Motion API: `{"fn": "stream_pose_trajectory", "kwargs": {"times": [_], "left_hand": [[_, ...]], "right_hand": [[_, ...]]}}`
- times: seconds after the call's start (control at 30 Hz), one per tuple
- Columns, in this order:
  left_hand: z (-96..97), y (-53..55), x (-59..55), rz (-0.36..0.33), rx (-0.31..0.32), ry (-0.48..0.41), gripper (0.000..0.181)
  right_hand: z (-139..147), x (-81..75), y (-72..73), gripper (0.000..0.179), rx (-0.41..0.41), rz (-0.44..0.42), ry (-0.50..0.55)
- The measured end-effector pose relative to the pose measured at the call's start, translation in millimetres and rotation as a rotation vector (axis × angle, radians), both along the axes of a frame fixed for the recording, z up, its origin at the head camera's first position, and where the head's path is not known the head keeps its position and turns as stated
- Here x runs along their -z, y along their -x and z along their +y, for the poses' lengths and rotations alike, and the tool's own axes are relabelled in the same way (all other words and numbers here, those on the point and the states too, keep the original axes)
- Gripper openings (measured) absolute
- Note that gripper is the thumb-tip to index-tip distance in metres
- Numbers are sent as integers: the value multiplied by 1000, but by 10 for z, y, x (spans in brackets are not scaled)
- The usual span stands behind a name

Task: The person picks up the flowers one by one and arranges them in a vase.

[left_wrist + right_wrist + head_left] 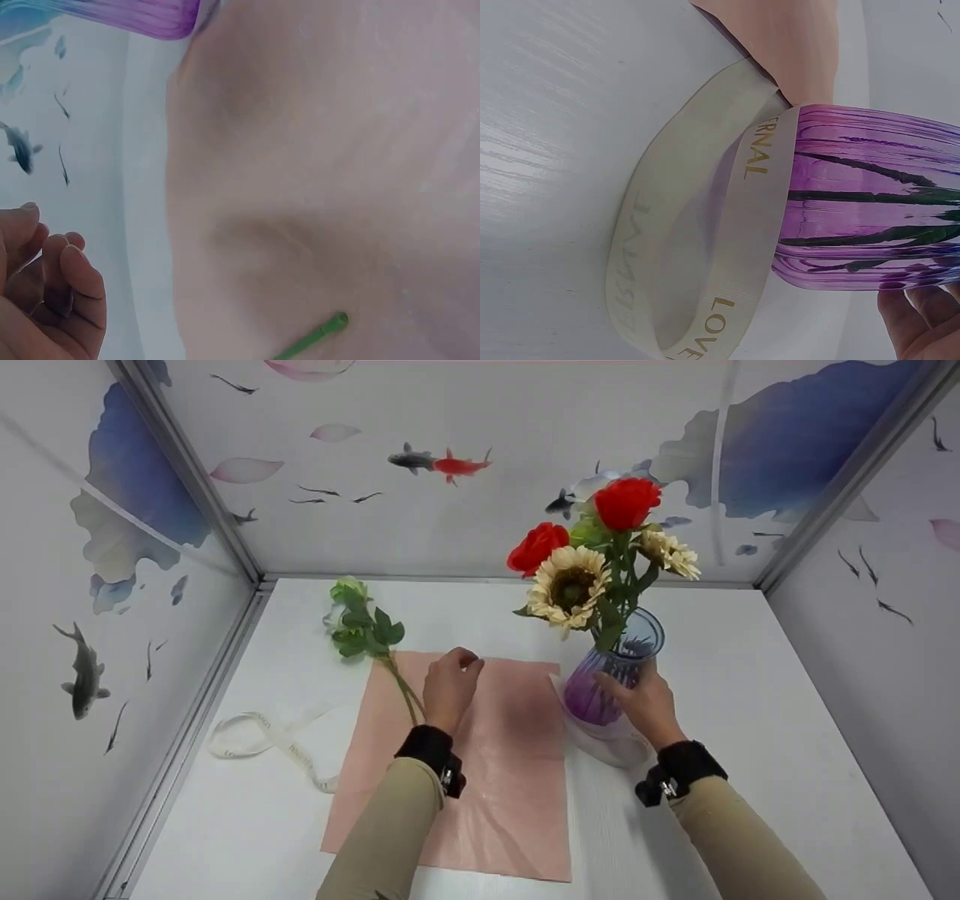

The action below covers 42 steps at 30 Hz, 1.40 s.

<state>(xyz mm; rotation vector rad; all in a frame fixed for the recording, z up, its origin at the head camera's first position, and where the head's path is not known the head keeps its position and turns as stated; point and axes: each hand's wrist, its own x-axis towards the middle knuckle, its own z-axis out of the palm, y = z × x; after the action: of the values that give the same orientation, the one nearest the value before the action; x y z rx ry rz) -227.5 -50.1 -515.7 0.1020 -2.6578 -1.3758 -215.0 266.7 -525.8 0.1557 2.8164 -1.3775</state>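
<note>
My right hand (651, 703) grips the side of a ribbed glass vase (589, 690), purple at its base and bluish at its rim. Red roses (628, 504) and cream sunflowers (571, 587) stand in it, and their dark stems show through the glass in the right wrist view. Over the pink wrapping paper (517, 817), my left hand (452, 686) hangs with loosely curled fingers, and the left wrist view shows nothing held in them. Left of that hand lies a pale green and white flower (356, 622), its stems across the paper's upper left edge.
A cream ribbon with gold lettering (735, 247) loops on the table beside the vase's base. More ribbon (296, 754) lies left of the paper. Printed wall panels (480, 525) enclose the white table (750, 780) at the back and sides.
</note>
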Motion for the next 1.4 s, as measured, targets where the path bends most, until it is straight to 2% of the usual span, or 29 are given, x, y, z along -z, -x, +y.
{"fn": "stream_pose_trajectory", "kwargs": {"times": [0.27, 0.5, 0.7, 1.07, 1.23, 1.4], "left_hand": [[-267, 17, 144, -9, -108, 127, 15], [-457, -20, 215, -75, -177, 144, 16], [-587, -30, 247, -146, -207, 154, 17], [-725, -80, 345, -248, -204, 153, 19], [-736, -116, 401, -347, -172, 132, 23], [-737, -132, 479, -424, -149, 176, 21]], "right_hand": [[-9, -6, 12, 111, 2, -20, 10], [-1, 4, 0, 108, -4, 7, 0], [2, 5, -8, 108, -6, 10, -2], [-3, -15, -9, 109, 4, -21, 6], [-14, -40, -11, 111, 4, -35, -3], [-13, -38, -9, 112, 4, -40, 3]]}}
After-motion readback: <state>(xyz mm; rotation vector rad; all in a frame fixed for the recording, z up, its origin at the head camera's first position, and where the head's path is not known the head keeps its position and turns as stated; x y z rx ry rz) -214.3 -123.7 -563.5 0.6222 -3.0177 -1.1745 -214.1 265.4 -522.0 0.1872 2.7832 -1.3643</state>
